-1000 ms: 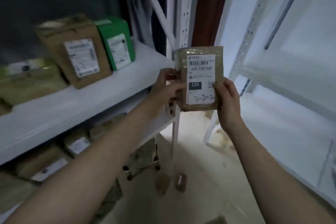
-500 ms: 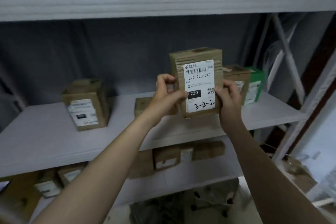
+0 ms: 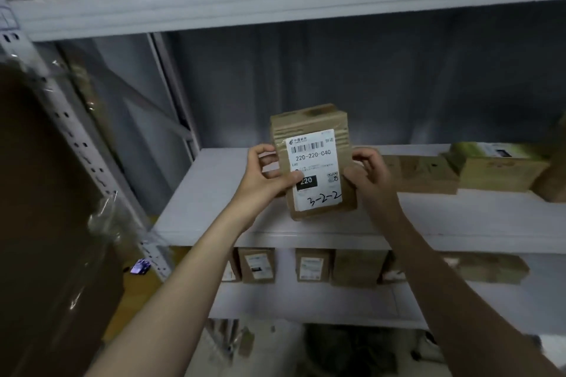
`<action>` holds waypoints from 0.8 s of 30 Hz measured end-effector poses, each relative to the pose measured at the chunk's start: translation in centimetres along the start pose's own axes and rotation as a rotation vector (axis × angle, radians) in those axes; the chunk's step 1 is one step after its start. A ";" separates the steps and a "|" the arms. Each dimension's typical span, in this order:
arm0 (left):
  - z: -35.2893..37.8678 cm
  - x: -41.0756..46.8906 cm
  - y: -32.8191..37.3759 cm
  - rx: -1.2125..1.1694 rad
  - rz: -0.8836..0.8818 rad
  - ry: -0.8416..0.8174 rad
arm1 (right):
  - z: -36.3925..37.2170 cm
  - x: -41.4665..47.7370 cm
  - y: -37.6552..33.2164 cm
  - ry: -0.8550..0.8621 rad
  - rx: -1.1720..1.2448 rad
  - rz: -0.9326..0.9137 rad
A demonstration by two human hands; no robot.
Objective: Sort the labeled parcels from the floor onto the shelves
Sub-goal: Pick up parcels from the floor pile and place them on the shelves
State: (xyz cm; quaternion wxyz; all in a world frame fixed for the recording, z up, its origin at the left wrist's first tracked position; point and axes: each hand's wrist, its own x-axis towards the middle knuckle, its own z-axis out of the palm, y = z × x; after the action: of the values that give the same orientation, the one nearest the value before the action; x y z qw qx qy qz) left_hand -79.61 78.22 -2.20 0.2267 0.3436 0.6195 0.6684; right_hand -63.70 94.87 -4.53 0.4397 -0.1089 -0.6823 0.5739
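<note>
**Grey shelving (image 3: 306, 6), parcel (image 3: 309, 119) held in both hands**

Cardboard boxes (image 3: 428, 174) are sitting on each level. Both hands are holding the parcel nearly upright over the front of the middle shelf (image 3: 214, 193): the left hand (image 3: 263, 177) is pinching its left edge, thumb (image 3: 291, 177) lying on the white label (image 3: 315, 159), while the right hand (image 3: 370, 174) is curling round the right edge.
</note>
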 end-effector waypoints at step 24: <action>-14.9 0.8 -10.2 0.229 -0.093 0.146 | 10.1 -1.9 7.5 -0.595 -0.149 0.443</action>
State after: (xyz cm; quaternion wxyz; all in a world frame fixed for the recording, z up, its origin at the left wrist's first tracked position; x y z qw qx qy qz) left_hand -92.46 70.09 -12.06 0.1711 0.2888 0.7218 0.6053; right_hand -72.59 89.04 -11.53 0.0785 -0.1141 -0.7798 0.6105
